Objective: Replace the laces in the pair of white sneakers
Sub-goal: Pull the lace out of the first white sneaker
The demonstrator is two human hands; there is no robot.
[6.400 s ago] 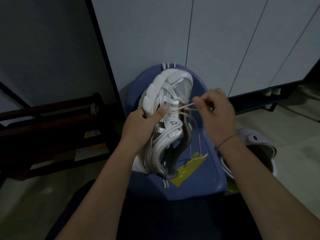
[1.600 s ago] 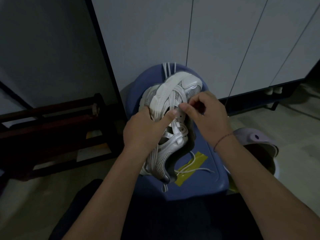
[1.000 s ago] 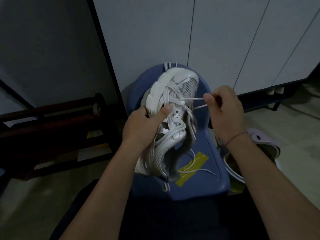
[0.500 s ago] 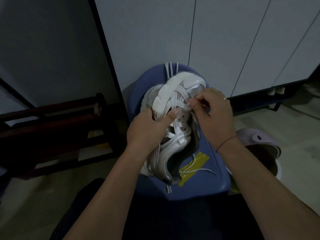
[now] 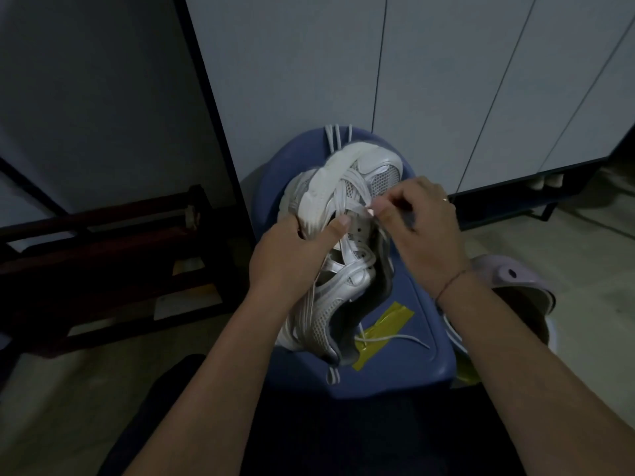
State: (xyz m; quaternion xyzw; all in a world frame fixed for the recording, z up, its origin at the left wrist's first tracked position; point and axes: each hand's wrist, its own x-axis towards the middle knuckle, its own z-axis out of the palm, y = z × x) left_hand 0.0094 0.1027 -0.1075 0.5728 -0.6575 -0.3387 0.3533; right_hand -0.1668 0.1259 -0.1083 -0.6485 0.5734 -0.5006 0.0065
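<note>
The white sneaker (image 5: pixel 343 290), chunky mesh with silvery straps and a thick sole, stands heel-down on the blue stool (image 5: pixel 419 355), toe toward the wall. My left hand (image 5: pixel 288 259) grips its sole side, thumb laid by the eyelets. My right hand (image 5: pixel 422 228), knuckles up, pinches the white lace (image 5: pixel 359 210) between thumb and forefinger, just beside that thumb.

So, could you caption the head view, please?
Left hand grips a white sneaker on a blue seat; right hand pinches its lace.
</note>
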